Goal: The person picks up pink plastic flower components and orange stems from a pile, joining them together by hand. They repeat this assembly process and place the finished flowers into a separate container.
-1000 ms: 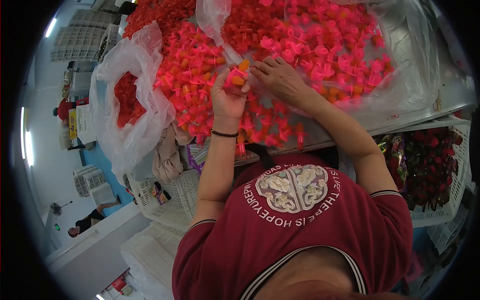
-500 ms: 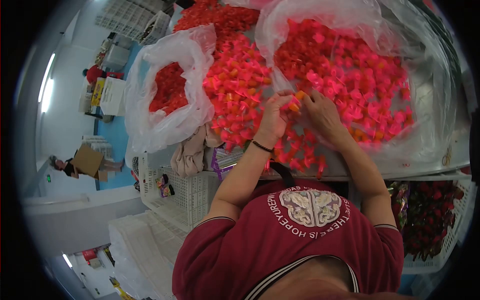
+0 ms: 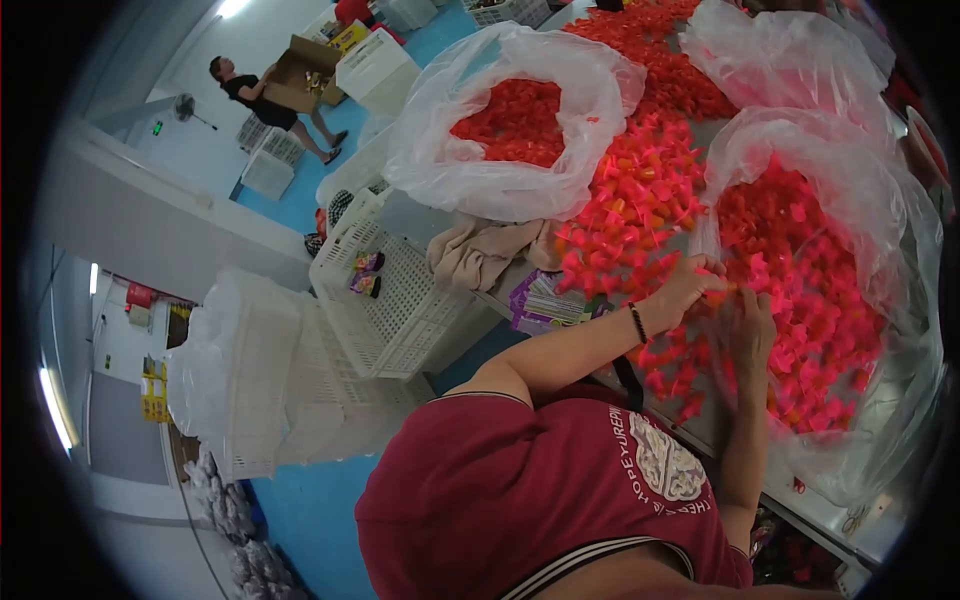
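My left hand [image 3: 685, 292], with a dark beaded bracelet on its wrist, is closed in a pinch over the worktable. At its fingertips shows a small orange plastic piece [image 3: 731, 291], partly hidden and blurred. Right beside it, my right hand [image 3: 751, 325] has its fingers drawn together; whatever they grip is hidden. To the left of the hands spreads a heap of pink and orange plastic pieces [image 3: 635, 190]. More pink pieces [image 3: 810, 325] lie to the right, in an opened clear plastic bag [image 3: 905, 300]. Several loose pieces [image 3: 675, 380] lie near the table edge.
A clear bag of red pieces [image 3: 425, 150] stands at the far left of the table, near a beige cloth [image 3: 475, 253] and a purple packet [image 3: 545, 303]. White crates [image 3: 390, 315] stand left of the table. Farther off, a person [image 3: 262, 95] holds a cardboard box [image 3: 300, 75].
My view has turned left and tilted, so the table and hands appear farther right. Both hands stay close together among the pieces. The distant person still holds the box.
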